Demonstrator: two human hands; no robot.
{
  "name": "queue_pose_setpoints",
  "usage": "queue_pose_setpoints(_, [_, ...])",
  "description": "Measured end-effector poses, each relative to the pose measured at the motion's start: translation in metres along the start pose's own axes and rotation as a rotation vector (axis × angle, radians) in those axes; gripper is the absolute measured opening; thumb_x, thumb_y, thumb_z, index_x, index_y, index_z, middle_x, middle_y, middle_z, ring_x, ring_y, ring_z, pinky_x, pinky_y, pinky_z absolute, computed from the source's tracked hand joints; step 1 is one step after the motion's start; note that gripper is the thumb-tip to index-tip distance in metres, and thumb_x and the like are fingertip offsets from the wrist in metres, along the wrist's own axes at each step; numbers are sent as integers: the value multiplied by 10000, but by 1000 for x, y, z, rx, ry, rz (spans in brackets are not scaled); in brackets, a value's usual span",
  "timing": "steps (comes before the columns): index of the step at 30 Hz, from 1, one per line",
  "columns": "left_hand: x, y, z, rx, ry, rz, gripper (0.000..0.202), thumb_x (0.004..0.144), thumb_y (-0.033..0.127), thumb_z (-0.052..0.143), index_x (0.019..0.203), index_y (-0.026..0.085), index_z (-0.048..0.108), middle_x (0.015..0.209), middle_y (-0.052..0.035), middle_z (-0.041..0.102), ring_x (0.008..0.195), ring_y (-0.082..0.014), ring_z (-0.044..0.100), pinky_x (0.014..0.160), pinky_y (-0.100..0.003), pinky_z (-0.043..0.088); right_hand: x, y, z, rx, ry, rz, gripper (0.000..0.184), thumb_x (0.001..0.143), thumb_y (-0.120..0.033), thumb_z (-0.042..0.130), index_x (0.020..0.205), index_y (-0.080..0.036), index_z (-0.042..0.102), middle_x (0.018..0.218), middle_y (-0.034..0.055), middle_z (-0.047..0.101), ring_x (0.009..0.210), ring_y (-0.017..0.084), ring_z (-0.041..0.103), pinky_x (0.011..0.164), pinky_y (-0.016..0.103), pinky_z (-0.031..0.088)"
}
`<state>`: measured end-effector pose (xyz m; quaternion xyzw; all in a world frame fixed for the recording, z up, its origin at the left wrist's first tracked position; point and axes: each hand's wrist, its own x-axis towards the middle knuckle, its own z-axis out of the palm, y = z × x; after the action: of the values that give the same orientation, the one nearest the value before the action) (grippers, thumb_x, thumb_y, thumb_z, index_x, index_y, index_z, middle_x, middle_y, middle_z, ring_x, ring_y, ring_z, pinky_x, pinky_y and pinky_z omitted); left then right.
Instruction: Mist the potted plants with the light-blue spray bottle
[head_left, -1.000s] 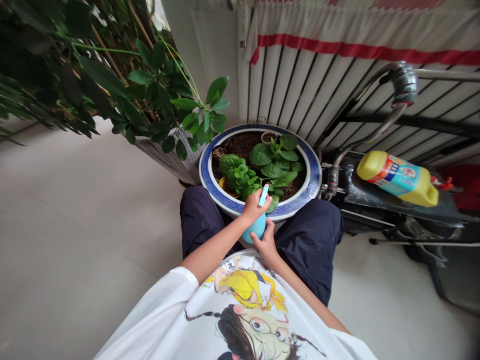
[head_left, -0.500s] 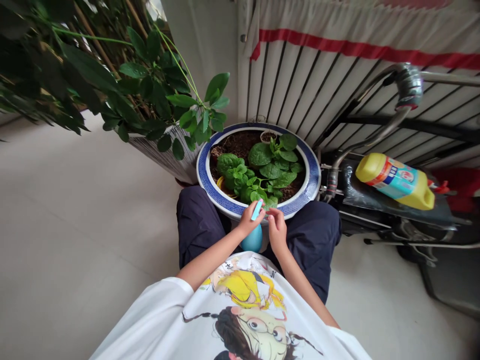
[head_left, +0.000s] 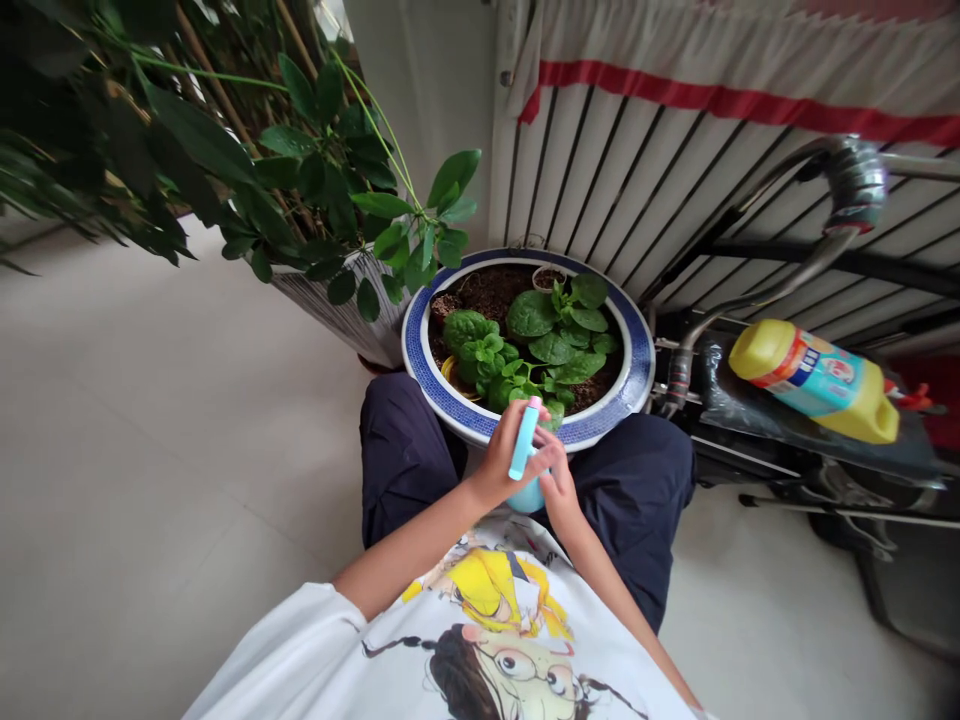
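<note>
- A light blue spray bottle (head_left: pixel 531 496) is held between the person's knees, at the near edge of a planter (head_left: pixel 433 388).
- Its spray head (head_left: pixel 520 450) points away from the person, toward the plants and slightly right, ending in a pink tip (head_left: pixel 534 402). The bottle's long axis looks roughly upright, foreshortened from above, with the rounded body below and nearer the lap.
- The left hand (head_left: pixel 495 468) grips it just under the head, fingers curled around the neck; some are hidden.
- The right hand (head_left: pixel 562 492) is at the bottle's right side, fingers bent and close together near the left hand's. Whether they pinch anything, I cannot tell.
- Both hands cover the bottle's middle. Just ahead of the tip, green leafy plants (head_left: pixel 555 348) grow inside the blue-and-white rim, with a small white cup (head_left: pixel 550 278) behind them.
- To the left, a tall plant (head_left: pixel 330 180) reaches a branch over the planter's far-left rim.
- To the right, a yellow bottle (head_left: pixel 862 400) lies on its side on a black seat (head_left: pixel 724 395), beside a bent metal handle (head_left: pixel 795 270).
- Behind stands a white slatted panel (head_left: pixel 577 185) under a red-edged curtain (head_left: pixel 697 50).
</note>
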<state>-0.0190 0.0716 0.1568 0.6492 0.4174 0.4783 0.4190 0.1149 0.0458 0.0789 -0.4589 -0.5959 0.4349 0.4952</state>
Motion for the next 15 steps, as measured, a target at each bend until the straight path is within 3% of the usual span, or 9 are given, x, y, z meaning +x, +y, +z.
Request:
queue_pose_setpoints(2, [2, 16, 0, 97, -61, 38, 570, 820, 494, 641, 1270, 207, 441, 1198, -138, 540, 1148, -262, 517, 998, -403, 434, -12, -9, 2, -54, -46, 3, 723, 720, -676, 636, 1251, -196, 537, 1231, 142, 592, 1177, 359, 548, 995, 506, 451])
queue_pose_setpoints(4, [7, 27, 0, 213, -209, 94, 695, 752, 523, 705, 1320, 217, 448, 1270, -154, 515, 1225, -301, 459, 1064, -459, 369, -19, -17, 4, -55, -5, 62, 546, 689, -569, 722, 1086, -208, 624, 1067, 110, 653, 1002, 328, 617, 891, 476, 508])
queue_pose_setpoints(7, [17, 29, -9, 325, -495, 93, 861, 670, 561, 759, 1413, 281, 426, 1446, -136, 430, 1363, -347, 340, 1143, -522, 239, -17, -24, 6, 8, 138, 139, 269, 797, -474, 642, 858, -212, 632, 821, 62, 663, 732, 242, 625, 693, 404, 534])
queue_pose_setpoints(11, [16, 8, -30, 253, -669, -116, 1025, 665, 566, 759, 1524, 345, 246, 1572, -84, 308, 1446, -341, 262, 1173, -502, 202, -10, -38, -2, 79, 331, 140, 210, 874, -375, 560, 760, -207, 615, 729, 36, 643, 705, 205, 624, 716, 376, 519])
queue_pose_setpoints(15, [-10, -29, -36, 75, -683, -328, 1181, 538, 483, 867, 1529, 287, 256, 1584, -122, 280, 1436, -360, 297, 1154, -476, 270, -3, -57, -16, 76, 385, 94, 226, 862, -372, 549, 714, -219, 625, 688, 38, 640, 747, 222, 644, 773, 395, 523])
